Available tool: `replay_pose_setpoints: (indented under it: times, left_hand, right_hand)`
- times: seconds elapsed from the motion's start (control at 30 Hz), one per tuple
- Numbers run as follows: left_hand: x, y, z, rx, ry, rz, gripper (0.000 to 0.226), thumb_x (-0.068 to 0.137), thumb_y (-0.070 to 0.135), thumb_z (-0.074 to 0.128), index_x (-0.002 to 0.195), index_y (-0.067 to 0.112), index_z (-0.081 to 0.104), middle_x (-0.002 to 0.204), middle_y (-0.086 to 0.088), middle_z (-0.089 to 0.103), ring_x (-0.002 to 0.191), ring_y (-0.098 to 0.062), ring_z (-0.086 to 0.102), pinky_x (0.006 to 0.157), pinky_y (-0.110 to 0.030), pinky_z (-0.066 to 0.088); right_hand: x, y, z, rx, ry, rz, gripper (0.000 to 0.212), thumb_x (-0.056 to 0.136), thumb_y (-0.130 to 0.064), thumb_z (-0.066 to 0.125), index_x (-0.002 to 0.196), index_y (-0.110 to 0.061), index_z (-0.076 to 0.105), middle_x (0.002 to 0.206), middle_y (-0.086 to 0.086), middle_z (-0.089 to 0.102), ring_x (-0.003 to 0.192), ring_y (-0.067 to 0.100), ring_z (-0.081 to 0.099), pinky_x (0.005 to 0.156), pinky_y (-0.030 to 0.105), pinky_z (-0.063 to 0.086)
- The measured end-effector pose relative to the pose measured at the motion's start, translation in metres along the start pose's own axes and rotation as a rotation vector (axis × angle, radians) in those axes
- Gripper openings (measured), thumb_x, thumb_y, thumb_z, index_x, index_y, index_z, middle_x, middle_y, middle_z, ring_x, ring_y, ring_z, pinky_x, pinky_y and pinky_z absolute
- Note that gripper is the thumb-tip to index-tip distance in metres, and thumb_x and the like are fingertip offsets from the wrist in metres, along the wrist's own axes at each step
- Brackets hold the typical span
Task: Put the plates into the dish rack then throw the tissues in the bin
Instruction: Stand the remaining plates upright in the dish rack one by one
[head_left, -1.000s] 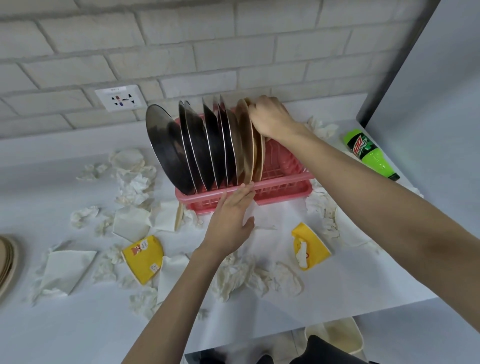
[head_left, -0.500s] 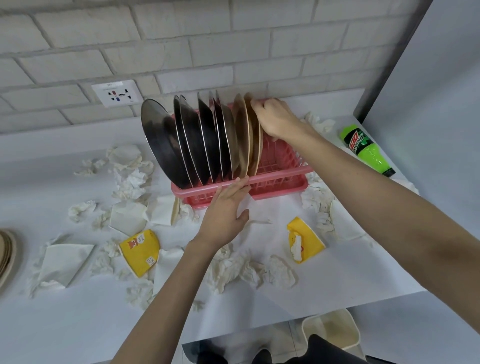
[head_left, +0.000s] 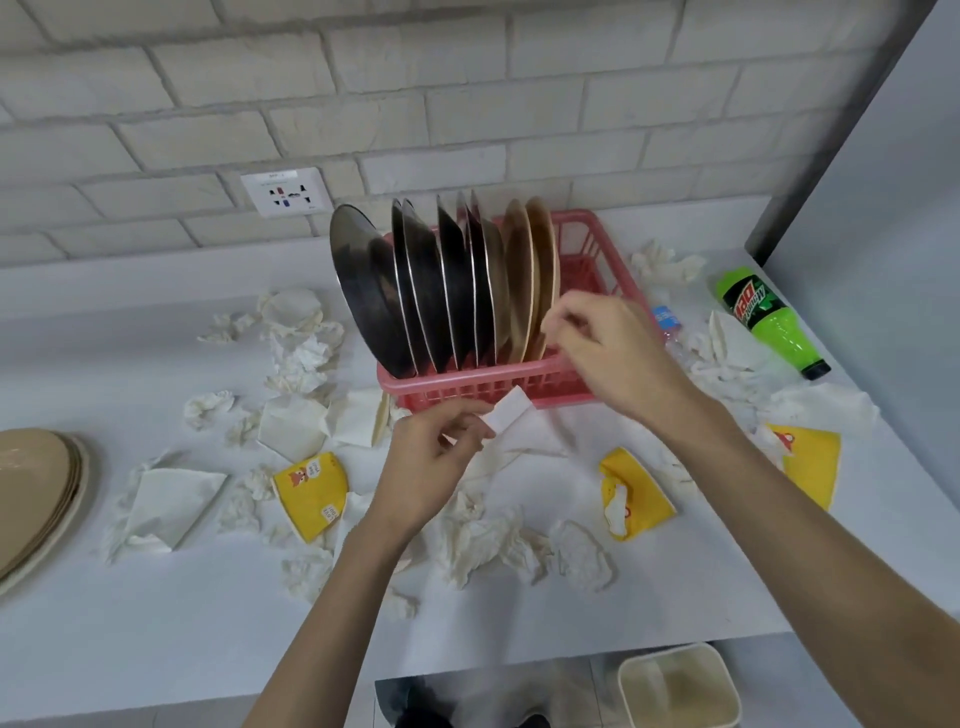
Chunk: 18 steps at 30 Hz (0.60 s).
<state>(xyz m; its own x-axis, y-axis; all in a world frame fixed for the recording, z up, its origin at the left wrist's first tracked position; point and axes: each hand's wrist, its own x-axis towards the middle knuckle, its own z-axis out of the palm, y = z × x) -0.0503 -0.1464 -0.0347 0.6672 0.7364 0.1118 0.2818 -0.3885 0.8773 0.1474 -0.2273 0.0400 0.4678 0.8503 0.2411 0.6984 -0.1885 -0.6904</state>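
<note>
A pink dish rack (head_left: 597, 244) stands by the wall on the white counter, holding several steel plates (head_left: 363, 280) and two beige plates (head_left: 530, 270) on edge. More beige plates (head_left: 36, 493) lie stacked at the counter's left edge. Crumpled tissues (head_left: 488, 540) litter the counter around the rack. My left hand (head_left: 431, 462) pinches a white tissue (head_left: 511, 415) just in front of the rack. My right hand (head_left: 608, 353) hovers over the rack's front right corner, fingers loosely bent, with nothing seen in it. A beige bin (head_left: 675, 686) stands on the floor below the counter's front edge.
Squashed yellow paper cups (head_left: 311, 488) lie among the tissues, another (head_left: 634, 493) further right. A green soda bottle (head_left: 769, 317) lies at the right by a grey wall. A wall socket (head_left: 285, 189) sits behind the rack.
My right hand let go of the beige plate and drew back toward me. My left hand left the rack's front rim and picked up a tissue.
</note>
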Motion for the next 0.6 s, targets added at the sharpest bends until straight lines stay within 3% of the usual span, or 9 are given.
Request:
replay_pose_setpoints:
  times: [0.13,0.37,0.6]
  left_hand:
    - [-0.024,-0.006,-0.022,-0.119,0.036,-0.091,0.025,0.095,0.0,0.056,0.099,0.018,0.073,0.076,0.001,0.074,0.065,-0.012,0.068,0.065,-0.013,0.048]
    - [-0.061,-0.039,-0.067,-0.175,0.069,-0.201,0.027,0.096,0.002,0.057,0.095,0.023,0.074,0.072,0.0,0.072,0.064,-0.014,0.067,0.063,-0.013,0.047]
    - [-0.103,-0.095,-0.157,-0.149,0.162,-0.299,0.029,0.095,-0.003,0.055,0.092,0.017,0.075,0.07,-0.001,0.07,0.061,-0.014,0.065,0.062,-0.021,0.051]
  right_hand:
    - [-0.036,-0.014,0.036,0.174,-0.189,0.073,0.022,0.093,-0.01,0.052,0.077,-0.018,0.066,0.07,-0.003,0.068,0.06,0.015,0.066,0.065,0.045,0.055]
    - [-0.068,-0.046,0.109,0.201,-0.415,0.145,0.025,0.094,-0.012,0.049,0.076,-0.024,0.063,0.072,-0.003,0.067,0.062,0.016,0.065,0.069,0.047,0.055]
    - [-0.079,-0.114,0.2,0.196,-0.596,0.115,0.022,0.096,-0.02,0.051,0.077,-0.021,0.063,0.072,-0.002,0.067,0.063,0.017,0.062,0.071,0.045,0.053]
